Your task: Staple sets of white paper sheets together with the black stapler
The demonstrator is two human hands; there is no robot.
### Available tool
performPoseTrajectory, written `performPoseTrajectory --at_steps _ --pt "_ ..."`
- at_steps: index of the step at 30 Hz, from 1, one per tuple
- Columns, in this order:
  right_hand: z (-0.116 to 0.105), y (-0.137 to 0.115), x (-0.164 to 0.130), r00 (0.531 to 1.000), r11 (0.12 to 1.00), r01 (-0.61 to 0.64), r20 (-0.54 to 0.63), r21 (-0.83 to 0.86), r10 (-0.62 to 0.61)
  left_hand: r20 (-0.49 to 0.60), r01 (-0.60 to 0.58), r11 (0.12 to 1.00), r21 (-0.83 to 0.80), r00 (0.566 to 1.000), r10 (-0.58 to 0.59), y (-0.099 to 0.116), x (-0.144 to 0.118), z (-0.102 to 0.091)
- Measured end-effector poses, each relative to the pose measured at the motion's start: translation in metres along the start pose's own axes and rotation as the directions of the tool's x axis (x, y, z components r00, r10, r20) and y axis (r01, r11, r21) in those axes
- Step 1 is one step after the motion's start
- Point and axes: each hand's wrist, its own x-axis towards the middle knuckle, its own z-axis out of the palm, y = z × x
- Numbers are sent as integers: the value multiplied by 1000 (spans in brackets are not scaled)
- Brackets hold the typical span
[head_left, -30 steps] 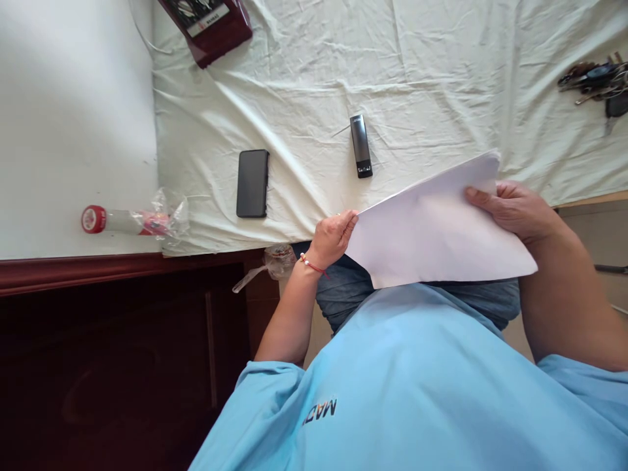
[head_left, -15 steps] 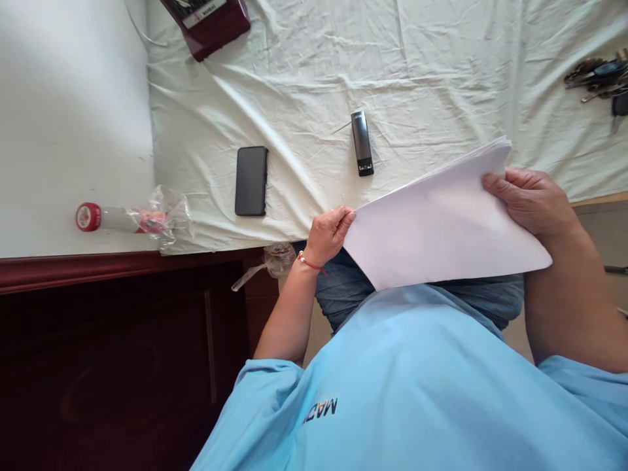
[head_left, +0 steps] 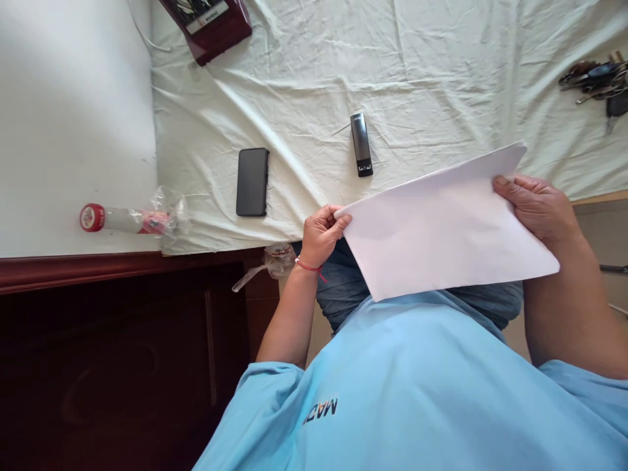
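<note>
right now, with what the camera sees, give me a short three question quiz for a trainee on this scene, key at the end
1. True or false: the left hand and the right hand both hold the white paper.
2. What colour is the bracelet? a) green b) red c) blue
3. Fill in: on the pale cloth, the slim dark object lies between the phone and the bunch of ____.

Key: 1. True. 2. b. 3. Keys.

Box (head_left: 226,44) cut off @ top; R hand (head_left: 537,206) pt. hidden bhnd paper (head_left: 451,232).
</note>
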Motion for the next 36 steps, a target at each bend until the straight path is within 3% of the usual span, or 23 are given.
performPoseTrajectory --at_steps 6,11,15,21,27,31,36 --pt "-2 6 2 999 999 -39 33 22 38 -181 66 982 -179 978 -99 6 1 10" --pt "1 5 -3 999 999 -30 31 35 29 -186 35 987 -156 980 -64 3 0 10" --pt "2 4 -5 999 999 -38 34 26 37 -213 -67 991 -120 976 41 -5 2 7" --pt "-2 10 -1 997 999 -42 59 4 42 -59 -135 968 211 987 150 -6 -1 3" --pt "-10 13 -1 994 996 -72 82 -43 76 142 -244 809 535 970 199 1 -11 5" --pt "-15 11 -3 992 987 -106 55 -118 113 252 -298 694 655 953 171 0 -20 6" --pt "-18 11 -4 994 982 -104 6 -159 106 312 -298 656 694 945 100 -8 -34 8"
